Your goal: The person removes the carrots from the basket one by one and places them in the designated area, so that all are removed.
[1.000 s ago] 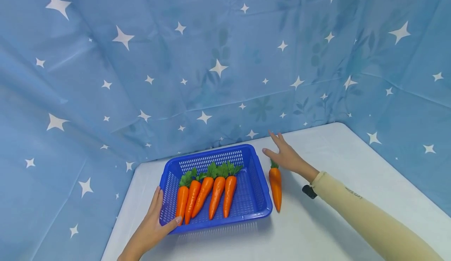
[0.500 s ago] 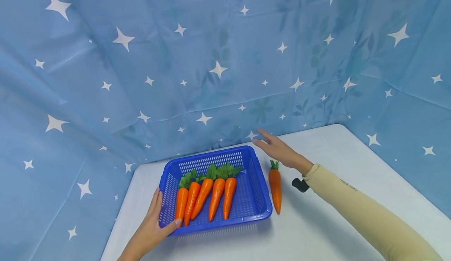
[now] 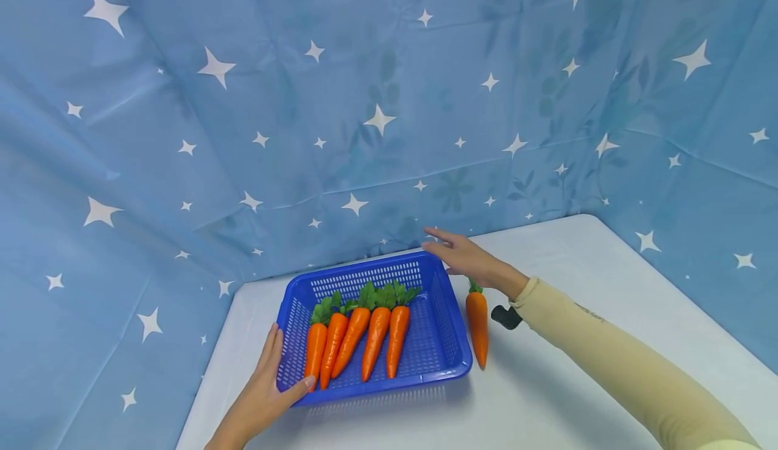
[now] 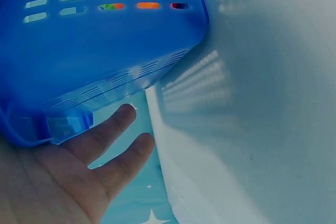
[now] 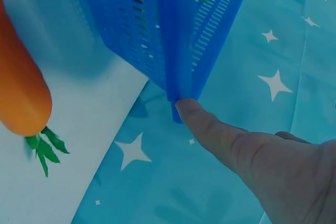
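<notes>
A blue plastic basket with slotted walls stands on the white table, several orange carrots with green leafy tops lying side by side in it. My left hand holds its near left corner, thumb over the rim and fingers along the outer side; in the left wrist view two fingers stretch past the wall. At the far right corner is my right hand, fingers extended; the right wrist view has its thumb tip right at the basket's rim. One carrot lies outside, along the basket's right side, its top partly hidden by the right hand.
The white table extends to the right of the basket and in front of it. A blue curtain with white stars hangs right behind the table. A small black device sits at the right wrist.
My right hand has moved left from above the loose carrot to the basket's far right corner. The left hand keeps its place, and the carrots have not moved.
</notes>
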`<state>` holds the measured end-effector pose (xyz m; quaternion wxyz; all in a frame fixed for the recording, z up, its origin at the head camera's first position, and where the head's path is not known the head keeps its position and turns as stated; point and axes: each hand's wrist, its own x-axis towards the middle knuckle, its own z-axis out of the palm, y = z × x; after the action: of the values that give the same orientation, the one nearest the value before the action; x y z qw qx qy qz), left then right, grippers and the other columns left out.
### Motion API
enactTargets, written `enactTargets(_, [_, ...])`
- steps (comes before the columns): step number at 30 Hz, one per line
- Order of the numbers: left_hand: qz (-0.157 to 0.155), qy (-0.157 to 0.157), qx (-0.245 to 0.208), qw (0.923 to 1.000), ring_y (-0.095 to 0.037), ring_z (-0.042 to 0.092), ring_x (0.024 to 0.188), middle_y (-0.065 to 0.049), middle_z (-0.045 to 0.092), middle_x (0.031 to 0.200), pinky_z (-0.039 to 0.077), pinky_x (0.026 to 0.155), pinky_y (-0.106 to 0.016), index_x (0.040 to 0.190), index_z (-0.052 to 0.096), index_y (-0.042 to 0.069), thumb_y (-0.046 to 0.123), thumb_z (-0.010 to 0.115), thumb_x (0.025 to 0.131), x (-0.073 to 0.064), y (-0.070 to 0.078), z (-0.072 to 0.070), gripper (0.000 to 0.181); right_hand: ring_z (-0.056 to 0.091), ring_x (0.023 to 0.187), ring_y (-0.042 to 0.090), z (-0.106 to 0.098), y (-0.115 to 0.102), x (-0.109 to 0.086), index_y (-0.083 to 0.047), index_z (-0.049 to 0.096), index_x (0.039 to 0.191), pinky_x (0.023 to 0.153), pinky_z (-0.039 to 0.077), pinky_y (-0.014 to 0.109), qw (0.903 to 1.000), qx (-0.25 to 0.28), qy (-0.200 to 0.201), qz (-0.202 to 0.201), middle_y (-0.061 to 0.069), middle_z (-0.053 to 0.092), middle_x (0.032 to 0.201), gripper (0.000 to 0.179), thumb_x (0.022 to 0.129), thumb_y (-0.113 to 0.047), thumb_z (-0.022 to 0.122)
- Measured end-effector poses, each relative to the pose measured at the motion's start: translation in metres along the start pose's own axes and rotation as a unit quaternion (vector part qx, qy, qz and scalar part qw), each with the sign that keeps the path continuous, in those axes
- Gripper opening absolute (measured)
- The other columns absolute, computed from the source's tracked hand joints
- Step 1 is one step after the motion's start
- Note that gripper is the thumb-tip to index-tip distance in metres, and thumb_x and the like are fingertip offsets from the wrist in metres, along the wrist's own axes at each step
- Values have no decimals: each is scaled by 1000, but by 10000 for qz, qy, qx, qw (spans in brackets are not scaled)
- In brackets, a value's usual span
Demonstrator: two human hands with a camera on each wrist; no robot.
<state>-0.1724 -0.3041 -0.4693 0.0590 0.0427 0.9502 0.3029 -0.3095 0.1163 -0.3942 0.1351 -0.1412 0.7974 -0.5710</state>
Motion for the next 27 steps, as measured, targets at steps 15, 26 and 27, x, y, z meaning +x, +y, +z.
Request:
enactTargets(15, [93,43,-78,9999,-56,8,158,-25,-11,176,22,115,-75,169,-1,-5,56,71,95,1,-1,0,119,31,154,52,20,-6,11,-10,33,169,114,40,67,9983,385,-235,373,23,27,172,65,114,-39,51])
enactTargets(26, [16,42,-75,10000,-57,9,157,-26,-9,176,22,115,-76,169,0,-5,57,71,95,-1,-1,0,120,30,155,50,42,-10,17,-7,34,168,113,35,75,9974,220,-210,652,23,27,172,71,113,-48,50])
enactTargets(27, [11,40,-83,10000,-56,8,158,-26,-10,176,22,115,-76,169,0,-5,57,71,95,-1,-1,0,120,31,154,51,44,-9,18,-7,35,168,112,36,75,9973,180,-181,683,24,29,172,71,113,-49,50])
